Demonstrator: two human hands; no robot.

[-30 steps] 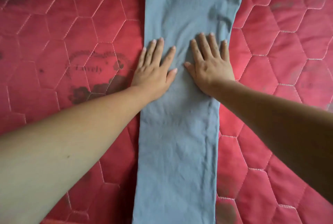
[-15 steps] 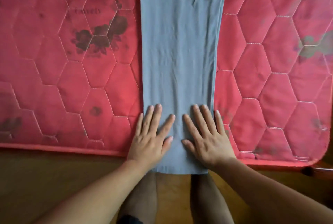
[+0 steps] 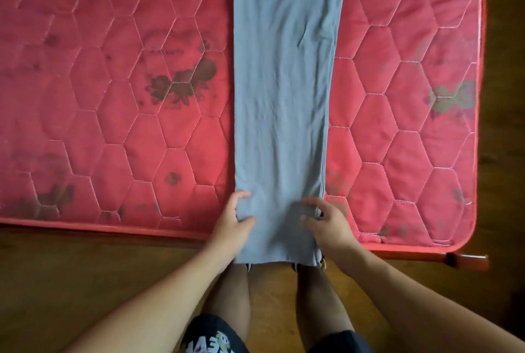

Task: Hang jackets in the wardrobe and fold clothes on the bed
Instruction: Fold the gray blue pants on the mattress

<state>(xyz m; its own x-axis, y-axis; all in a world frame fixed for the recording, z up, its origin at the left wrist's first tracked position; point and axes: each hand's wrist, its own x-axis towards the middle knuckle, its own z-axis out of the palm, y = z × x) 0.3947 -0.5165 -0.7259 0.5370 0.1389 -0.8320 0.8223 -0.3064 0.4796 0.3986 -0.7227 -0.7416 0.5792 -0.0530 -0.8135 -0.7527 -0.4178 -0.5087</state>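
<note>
A long grey-blue garment (image 3: 281,102), folded lengthwise into a narrow strip, lies across the red quilted mattress (image 3: 113,131) and runs out of the top of the view. Its near end hangs slightly over the mattress's front edge. My left hand (image 3: 231,227) pinches the left edge of that near end between thumb and fingers. Opposite it, my right hand (image 3: 326,224) grips the right edge, fingers curled over the cloth. Both hands sit just inside the mattress's front edge.
The mattress has a hexagon stitch pattern and dark floral prints. Its front edge and right rounded corner (image 3: 466,241) rest on a wooden bed frame (image 3: 466,260). Brown floor (image 3: 85,281) lies in front, with my legs (image 3: 235,293) and dark shorts below the garment.
My hands slid down the garment from its middle to its near end, flat on the cloth. Now the fingers have curled and both hands grip the garment's side edges.
</note>
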